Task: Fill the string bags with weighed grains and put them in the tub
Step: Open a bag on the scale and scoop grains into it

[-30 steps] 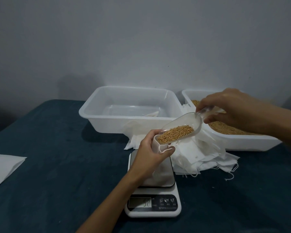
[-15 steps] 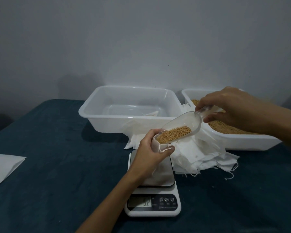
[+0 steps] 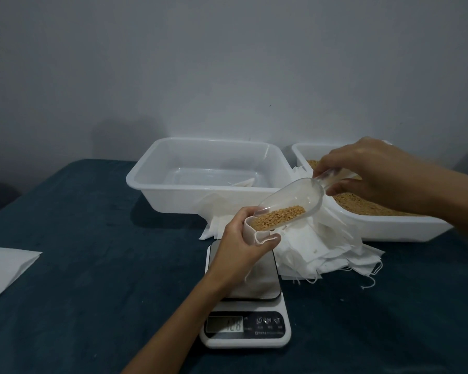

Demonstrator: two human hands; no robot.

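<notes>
Over the scale [image 3: 245, 290], the string bag [image 3: 251, 233] stands with its mouth held open in the left hand [image 3: 241, 242], whose grip curls round the neck, while the right hand [image 3: 362, 174] pinches the handle of the clear scoop [image 3: 289, 206] tilted into that mouth. Compared with a moment ago, the grains [image 3: 278, 217] have slid down toward the scoop's lip and the display [image 3: 224, 324] shows a new reading, so filling looks under way and not finished. Behind on the bench [image 3: 92, 238] sit the nearly empty tub [image 3: 189, 195], the grain tray [image 3: 389, 225] and spare bags [image 3: 322, 252].
</notes>
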